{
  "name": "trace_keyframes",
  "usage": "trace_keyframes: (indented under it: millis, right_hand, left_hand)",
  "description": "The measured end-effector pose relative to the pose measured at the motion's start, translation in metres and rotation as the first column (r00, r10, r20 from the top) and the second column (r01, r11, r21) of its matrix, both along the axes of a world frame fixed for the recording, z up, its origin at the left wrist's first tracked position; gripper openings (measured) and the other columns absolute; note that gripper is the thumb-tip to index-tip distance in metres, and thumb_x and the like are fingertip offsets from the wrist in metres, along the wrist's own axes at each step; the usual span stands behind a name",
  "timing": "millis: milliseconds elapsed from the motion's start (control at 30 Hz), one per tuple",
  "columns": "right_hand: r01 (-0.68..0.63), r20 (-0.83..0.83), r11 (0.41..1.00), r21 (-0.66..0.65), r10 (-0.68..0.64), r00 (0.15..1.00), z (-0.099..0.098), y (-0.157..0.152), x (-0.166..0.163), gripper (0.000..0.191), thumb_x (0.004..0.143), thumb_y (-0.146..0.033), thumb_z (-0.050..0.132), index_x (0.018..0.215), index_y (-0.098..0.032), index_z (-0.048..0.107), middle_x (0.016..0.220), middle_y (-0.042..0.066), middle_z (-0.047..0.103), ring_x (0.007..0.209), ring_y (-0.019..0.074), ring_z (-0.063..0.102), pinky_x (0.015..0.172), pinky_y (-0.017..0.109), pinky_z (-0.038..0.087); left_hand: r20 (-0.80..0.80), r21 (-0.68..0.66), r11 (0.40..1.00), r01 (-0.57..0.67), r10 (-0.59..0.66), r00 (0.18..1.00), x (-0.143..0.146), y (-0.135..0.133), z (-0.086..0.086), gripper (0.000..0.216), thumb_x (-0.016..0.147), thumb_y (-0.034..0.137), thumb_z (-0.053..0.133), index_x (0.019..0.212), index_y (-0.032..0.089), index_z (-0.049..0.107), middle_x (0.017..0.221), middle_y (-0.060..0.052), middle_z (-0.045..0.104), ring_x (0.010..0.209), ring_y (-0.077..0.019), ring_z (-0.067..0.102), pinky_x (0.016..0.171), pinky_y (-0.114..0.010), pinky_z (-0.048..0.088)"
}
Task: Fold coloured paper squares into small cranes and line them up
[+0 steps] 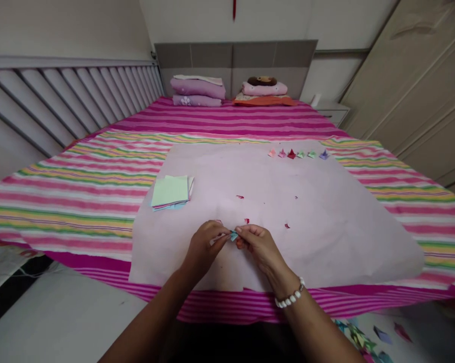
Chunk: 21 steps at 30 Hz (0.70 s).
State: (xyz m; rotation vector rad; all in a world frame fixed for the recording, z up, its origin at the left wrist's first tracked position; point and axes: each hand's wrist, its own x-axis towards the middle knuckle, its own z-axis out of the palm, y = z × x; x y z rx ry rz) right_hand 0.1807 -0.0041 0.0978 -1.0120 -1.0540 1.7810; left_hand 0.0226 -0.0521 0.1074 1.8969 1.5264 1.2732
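Note:
Between my two hands, just above the front part of the white sheet (pixel 336 222), is a small folded piece of teal paper (pixel 234 235). My left hand (pixel 208 242) pinches its left side between thumb and fingers. On its right side, my right hand (pixel 258 246) pinches it the same way; a white beaded bracelet (pixel 290 298) circles that wrist. The fingertips cover much of the paper, so its exact fold is hard to make out. Small red paper scraps (pixel 247 221) lie just beyond my fingers.
A stack of square paper (pixel 170 190), pale green on top, lies at the left. Several small folded paper pieces (pixel 291 154) form a row at the far right. More coloured folded paper (pixel 359 335) is on the floor, lower right. A railing (pixel 79 96) borders the bed's left side.

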Motion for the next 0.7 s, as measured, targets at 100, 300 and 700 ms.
trace_keyframes:
  millis: [100, 300, 700]
  right_hand:
    - [0.005, 0.060, 0.997, 0.081, -0.010, 0.998, -0.004, 0.009, 0.000, 0.030, 0.066, -0.045, 0.075, 0.065, -0.015, 0.069, 0.054, 0.002, 0.063, 0.049, 0.0127, 0.055, 0.054, 0.028, 0.045]
    - [0.126, 0.147, 0.914, 0.385, -0.195, 0.970, -0.011, 0.026, 0.001, 0.015, 0.065, -0.030, 0.076, 0.076, -0.021, 0.073, 0.077, 0.003, 0.067, 0.065, 0.0147, 0.055, 0.062, 0.028, 0.046]
    - [-0.060, 0.337, 0.692, 0.720, -0.273, 0.901, -0.041, 0.050, -0.012, 0.011, 0.082, -0.017, 0.056, 0.081, -0.019, 0.067, 0.082, 0.005, 0.066, 0.077, 0.0175, 0.060, 0.069, 0.030, 0.048]
  left_hand:
    - [-0.016, -0.043, 0.999, 0.008, -0.008, 1.000, -0.003, 0.013, -0.004, 0.010, 0.084, 0.018, 0.059, 0.085, 0.021, 0.068, 0.086, -0.004, 0.064, 0.080, -0.0166, 0.060, 0.068, -0.027, 0.049]
    - [-0.071, -0.052, 0.999, -0.018, 0.014, 0.997, -0.007, 0.037, -0.013, 0.011, 0.085, 0.022, 0.055, 0.084, 0.020, 0.066, 0.084, -0.002, 0.062, 0.071, -0.0136, 0.057, 0.066, -0.025, 0.047]
    - [-0.114, -0.067, 0.998, -0.001, -0.007, 0.994, -0.001, 0.067, -0.041, 0.017, 0.087, 0.018, 0.049, 0.082, 0.020, 0.065, 0.084, -0.002, 0.064, 0.081, -0.0152, 0.060, 0.075, -0.026, 0.047]
